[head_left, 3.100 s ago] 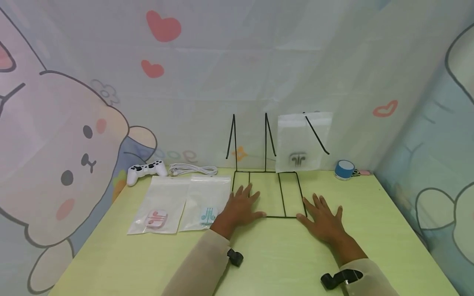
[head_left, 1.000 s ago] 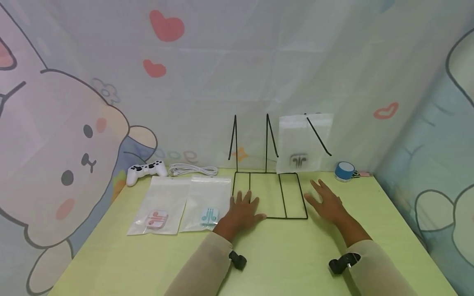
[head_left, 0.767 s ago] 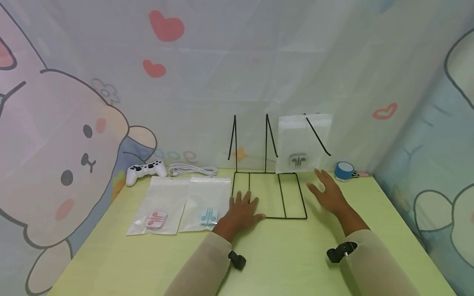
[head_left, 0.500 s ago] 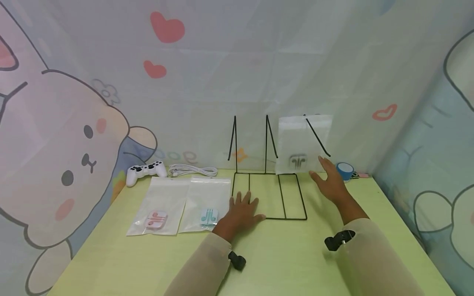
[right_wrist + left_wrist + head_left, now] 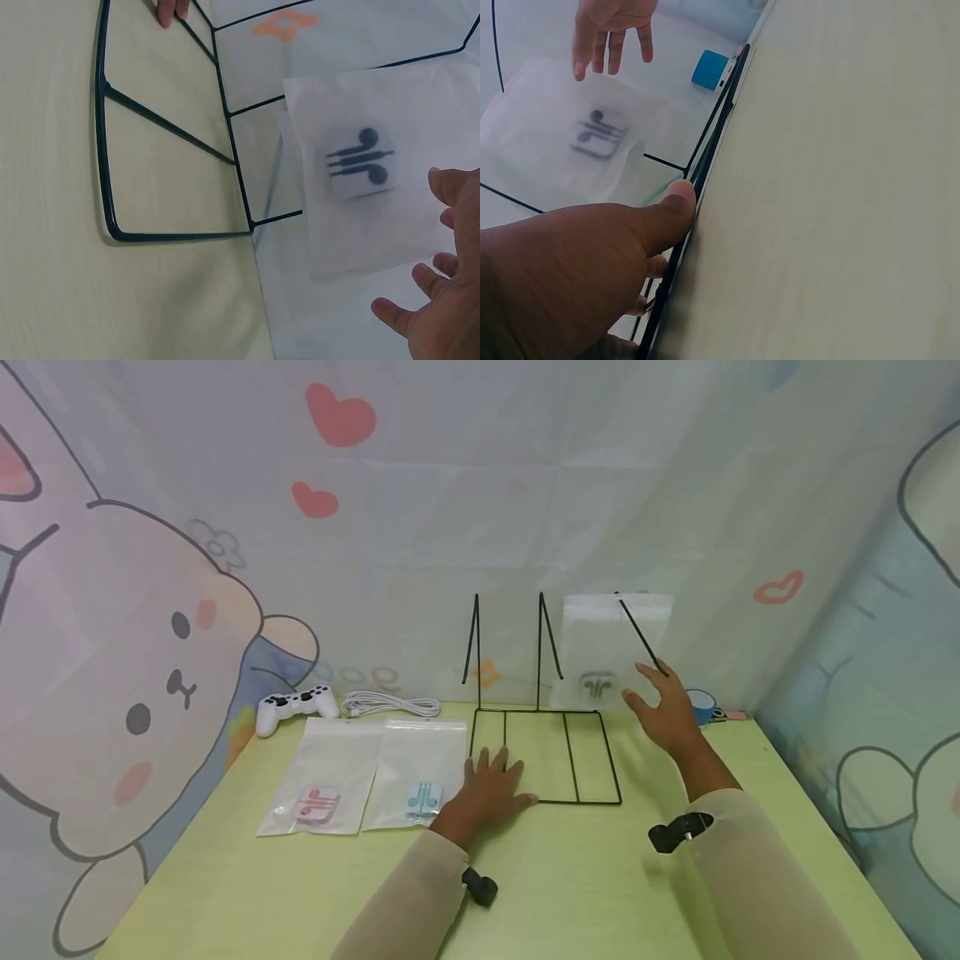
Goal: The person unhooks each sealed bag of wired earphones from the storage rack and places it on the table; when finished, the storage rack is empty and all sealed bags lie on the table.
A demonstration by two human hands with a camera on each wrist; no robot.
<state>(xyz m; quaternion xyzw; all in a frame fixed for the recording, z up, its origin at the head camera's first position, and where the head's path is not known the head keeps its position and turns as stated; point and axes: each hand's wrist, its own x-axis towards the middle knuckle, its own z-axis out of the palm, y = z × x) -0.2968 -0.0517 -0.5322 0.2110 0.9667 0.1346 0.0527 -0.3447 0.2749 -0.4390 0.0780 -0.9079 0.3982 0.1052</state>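
Pale, cartoon-printed fabric backdrop (image 5: 480, 460) hangs along the back and right edges of the light green bench (image 5: 592, 877), whose surface stretches in front of the black wire rack (image 5: 571, 757) and between its right rail and the bench's right edge. On the rack's rightmost prong hangs a translucent white zip bag (image 5: 600, 639), above the rear of the rack's base. Left of the rack, two flat translucent zip bags (image 5: 416, 760) lie side by side.

The right hand (image 5: 667, 714) has its fingers spread at the hanging bag's lower right side, close to the prong's tip; whether they touch either cannot be told. The left hand (image 5: 487, 793) fans its fingers over the rack's front left corner, thumb against the front rail. Behind the right hand stands a blue-and-white cylinder (image 5: 702, 706), partly hidden. Dark earphones (image 5: 597, 684) show low in the hanging bag, just left of the right hand's fingers.
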